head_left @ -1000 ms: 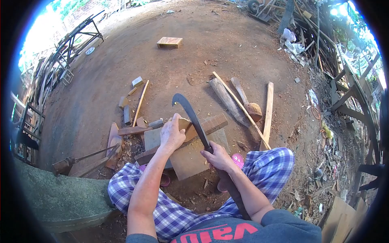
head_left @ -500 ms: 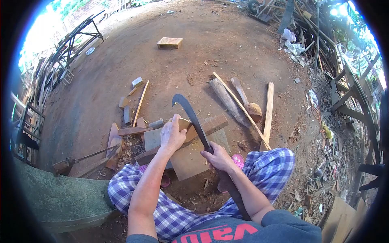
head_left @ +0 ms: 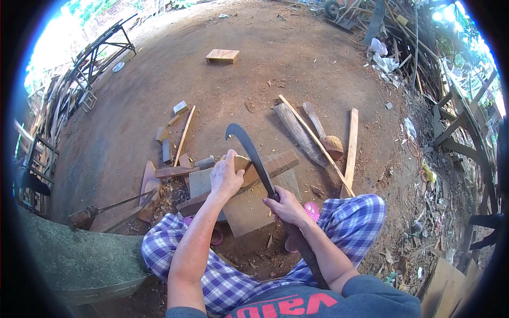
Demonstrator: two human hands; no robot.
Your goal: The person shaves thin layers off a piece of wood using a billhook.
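Observation:
My left hand (head_left: 225, 176) grips a pale rounded piece of wood (head_left: 245, 163) and presses it onto a long brown wooden block (head_left: 278, 162). My right hand (head_left: 286, 205) is closed on the handle of a dark billhook (head_left: 249, 150). Its curved blade lies against the right side of the pale piece, hooked tip pointing away from me. Under the block lies a flat grey slab (head_left: 249, 208). My legs in blue checked cloth (head_left: 350, 222) frame the work spot.
Wood offcuts (head_left: 169, 159) and chips lie to the left, a log (head_left: 297, 130), a mallet (head_left: 326, 139) and planks (head_left: 350, 148) to the right. A hammer-like tool (head_left: 85, 214) lies by a concrete ledge (head_left: 69, 259). Scrap wood piles (head_left: 424, 47) and metal frames (head_left: 101, 50) ring the bare dirt yard.

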